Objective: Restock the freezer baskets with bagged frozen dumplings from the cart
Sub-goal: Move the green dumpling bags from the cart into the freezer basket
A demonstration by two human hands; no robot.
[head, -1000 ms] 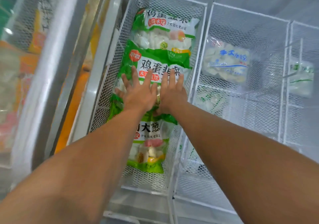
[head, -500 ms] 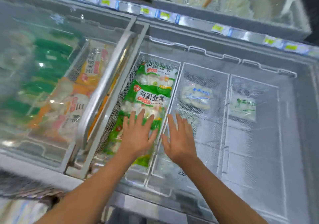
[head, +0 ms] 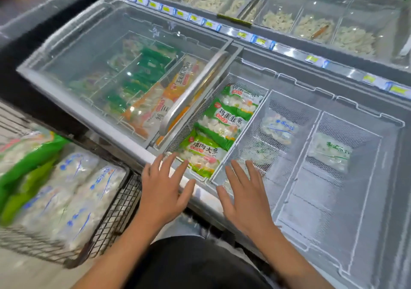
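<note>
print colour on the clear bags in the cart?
Blue print on the clear bags, head view; cart.

Freezer (head: 333, 92): an open chest in which three white mesh baskets are set side by side.
Left basket (head: 189, 121): filled by three green dumpling bags (head: 222, 121), laid overlapping in a row from back to front.
Middle basket (head: 262, 119): a clear blue-printed bag (head: 279, 129) is seen at the back, with a green-printed one (head: 263, 153) in front of it.
Right basket (head: 375, 141): one clear green-printed bag (head: 331, 151) is held.
Cart (head: 113, 210): a dark wire basket at the left, in which clear blue-printed bags (head: 73, 199) and green bags (head: 29, 161) are piled.
</note>
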